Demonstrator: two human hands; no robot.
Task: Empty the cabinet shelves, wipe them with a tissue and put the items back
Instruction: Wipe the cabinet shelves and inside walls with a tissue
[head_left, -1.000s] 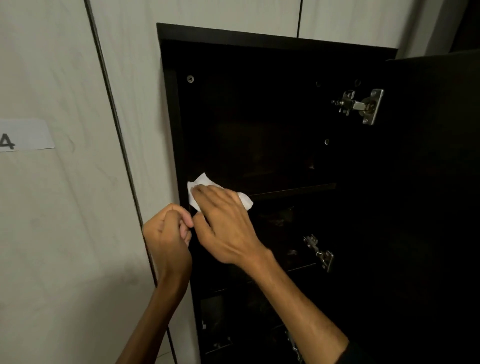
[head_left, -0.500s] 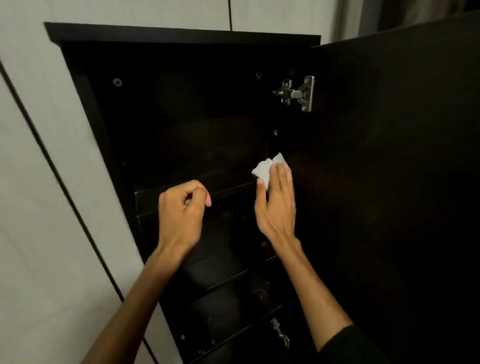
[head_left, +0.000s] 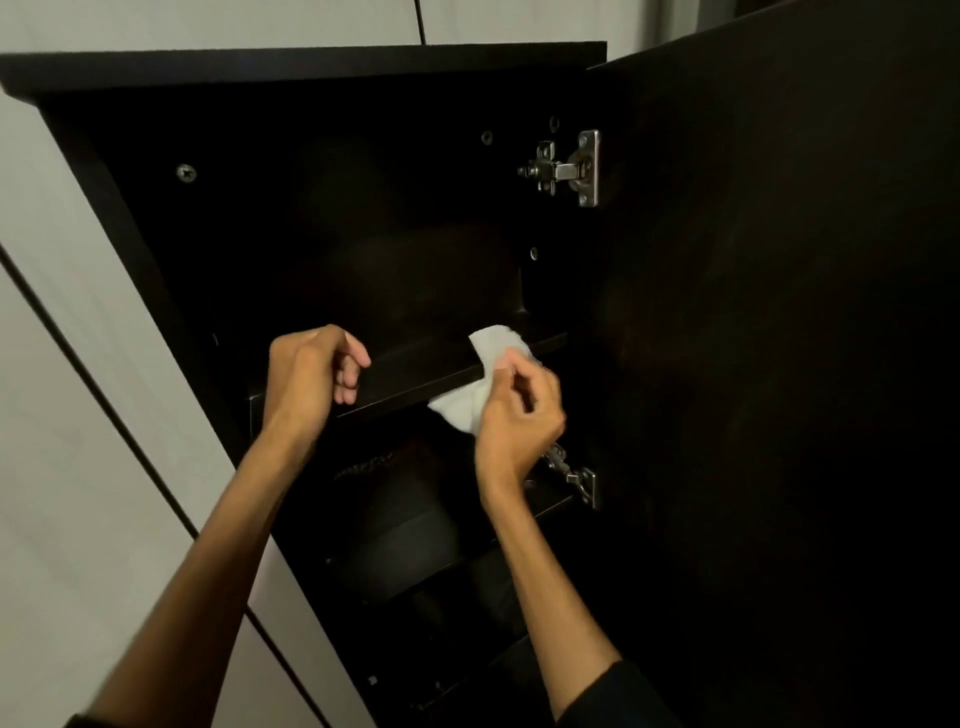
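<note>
A dark cabinet (head_left: 311, 67) stands open in front of me, its upper compartment bare. My right hand (head_left: 517, 415) pinches a crumpled white tissue (head_left: 475, 395) just in front of the top shelf's front edge (head_left: 410, 376), near the right end. My left hand (head_left: 306, 379) hovers loosely curled at the left part of that edge and holds nothing. Below the shelf the interior is very dark; dim shapes there cannot be made out.
The open cabinet door (head_left: 779, 338) fills the right side, hung on two metal hinges (head_left: 569, 169) (head_left: 571, 475). Pale wall panels (head_left: 78, 415) with a dark seam lie to the left. Lower shelves (head_left: 415, 561) recede downward.
My right hand has pulled the tissue off the shelf's right end and now pinches it in front of the edge. My left hand shifted slightly right. The view moved closer.
</note>
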